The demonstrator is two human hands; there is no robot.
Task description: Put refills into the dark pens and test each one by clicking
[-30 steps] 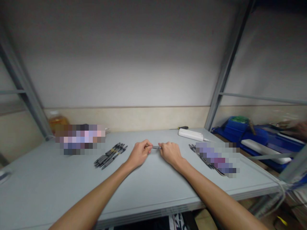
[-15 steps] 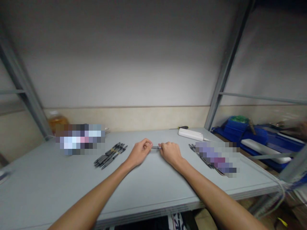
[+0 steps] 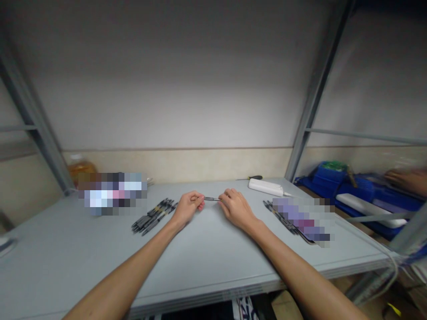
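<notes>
My left hand (image 3: 187,208) and my right hand (image 3: 235,206) meet over the middle of the grey table (image 3: 207,258), each closed on one end of a thin dark pen (image 3: 211,199) held level between them. My left hand pinches its left end. The fingers of my right hand curl loosely round its right end. A heap of several dark pens (image 3: 154,215) lies on the table just left of my left hand. More dark pens (image 3: 283,218) lie to the right of my right hand, partly hidden by a blurred patch.
A white oblong device (image 3: 266,187) and a dark screwdriver (image 3: 251,178) lie at the table's back edge. Blue bins (image 3: 336,182) sit on the shelf to the right, where another person's hand (image 3: 408,180) shows. Metal rack posts (image 3: 313,95) stand either side.
Both hands have shifted a little to the left and farther back with the pen. My right hand's fingers have loosened somewhat.
</notes>
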